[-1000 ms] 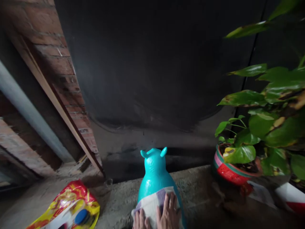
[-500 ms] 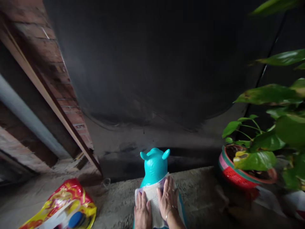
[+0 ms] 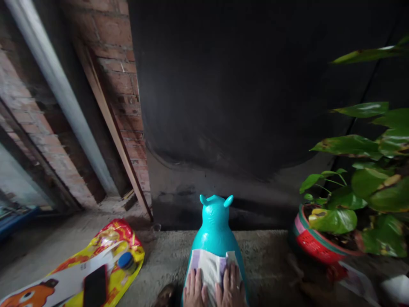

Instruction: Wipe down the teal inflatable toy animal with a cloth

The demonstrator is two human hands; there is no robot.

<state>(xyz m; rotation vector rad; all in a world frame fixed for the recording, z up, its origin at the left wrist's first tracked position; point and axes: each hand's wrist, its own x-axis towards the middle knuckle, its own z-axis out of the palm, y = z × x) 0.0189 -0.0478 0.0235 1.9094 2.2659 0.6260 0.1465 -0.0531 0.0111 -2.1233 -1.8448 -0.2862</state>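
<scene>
A shiny turquoise animal-shaped inflatable toy (image 3: 214,234) with two small ears stands on the floor in front of me, its head facing the dark panel. Across its back lies a white cloth with purple edges (image 3: 209,266). My left hand (image 3: 194,290) rests flat on the cloth's left part, fingers stretched out. My right hand (image 3: 230,288) lies flat on the cloth's right part, its fingers slightly spread. Both palms press on the cloth over the toy's back. The lower ends of the hands and the toy's rear run past the bottom edge.
On the left floor lies a yellow and red plastic bag (image 3: 110,238) with a blue-capped jar (image 3: 126,261) and a dark phone (image 3: 96,286). A potted plant (image 3: 322,241) stands at the right. Ahead is a large black panel (image 3: 236,102); a wooden plank (image 3: 118,140) leans on the brick wall.
Both hands and the cloth have moved back along the toy toward me, baring more of its neck and shoulders. The view has turned left, showing the phone and more of the bag.
</scene>
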